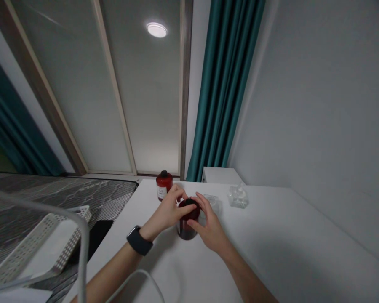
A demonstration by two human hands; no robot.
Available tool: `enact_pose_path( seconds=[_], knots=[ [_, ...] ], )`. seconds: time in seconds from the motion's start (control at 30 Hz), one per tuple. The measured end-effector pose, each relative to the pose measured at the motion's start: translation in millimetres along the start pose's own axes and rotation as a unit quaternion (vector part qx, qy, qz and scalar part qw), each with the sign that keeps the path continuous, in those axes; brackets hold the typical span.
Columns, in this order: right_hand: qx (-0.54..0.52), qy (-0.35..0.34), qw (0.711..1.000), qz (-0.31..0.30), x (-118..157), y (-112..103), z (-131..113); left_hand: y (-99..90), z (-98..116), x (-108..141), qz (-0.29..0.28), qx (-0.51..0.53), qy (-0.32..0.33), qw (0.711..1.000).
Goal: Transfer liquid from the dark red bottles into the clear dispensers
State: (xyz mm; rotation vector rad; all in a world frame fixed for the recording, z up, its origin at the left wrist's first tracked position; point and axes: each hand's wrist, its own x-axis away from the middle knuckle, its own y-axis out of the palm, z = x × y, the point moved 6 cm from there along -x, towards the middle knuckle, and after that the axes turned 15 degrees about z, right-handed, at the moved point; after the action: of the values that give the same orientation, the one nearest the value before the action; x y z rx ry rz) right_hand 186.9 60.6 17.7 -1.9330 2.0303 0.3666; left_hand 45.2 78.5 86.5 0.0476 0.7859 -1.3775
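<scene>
A dark red bottle (187, 230) with a black top stands upright on the white table (265, 235) in front of me. My left hand (173, 207), with a black smartwatch (139, 240) on its wrist, curls its fingers around the bottle's top from the left. From the right, the thumb and fingers of my right hand (211, 228) wrap the upper side of the same bottle. The fingers partly hide the neck and top. A second red bottle (164, 185), with a white label and black cap, stands behind my left hand.
Two clear, transparent objects, one nearer (214, 203) and one farther right (238, 196), lie on the table. A white perforated basket (19, 256) is left of the table. A white cable (82, 256) crosses the lower left. Teal curtains (224, 92) and sliding doors stand behind.
</scene>
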Motion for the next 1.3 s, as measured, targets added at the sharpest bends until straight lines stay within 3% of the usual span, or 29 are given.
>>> enact_pose_path(
  seconds=[0.33, 0.5, 0.67, 0.8, 1.07, 1.3],
  knots=[
    [0.008, -0.027, 1.000, -0.010, -1, 0, -3, 1.2, 0, -2, -0.063, 0.079, 0.034, 0.994],
    [0.007, -0.039, 0.999, -0.025, 1, 0, -4, -4.6, -16, 5, -0.041, 0.103, 0.055, 0.992],
    [0.071, -0.084, 0.994, -0.025, 0, -2, -10, -9.9, -33, 13, -0.063, 0.155, 0.059, 0.984],
    [0.136, -0.118, 0.983, -0.023, -4, -4, -20, -14.6, -35, 13, -0.041, 0.164, 0.046, 0.985],
    [0.139, -0.136, 0.976, -0.097, -21, 4, -44, -29.1, -45, 11, 0.007, 0.148, 0.046, 0.988],
    [0.190, -0.127, 0.971, -0.075, -47, 18, -49, -35.5, -45, 13, 0.068, 0.126, 0.037, 0.989]
  ],
)
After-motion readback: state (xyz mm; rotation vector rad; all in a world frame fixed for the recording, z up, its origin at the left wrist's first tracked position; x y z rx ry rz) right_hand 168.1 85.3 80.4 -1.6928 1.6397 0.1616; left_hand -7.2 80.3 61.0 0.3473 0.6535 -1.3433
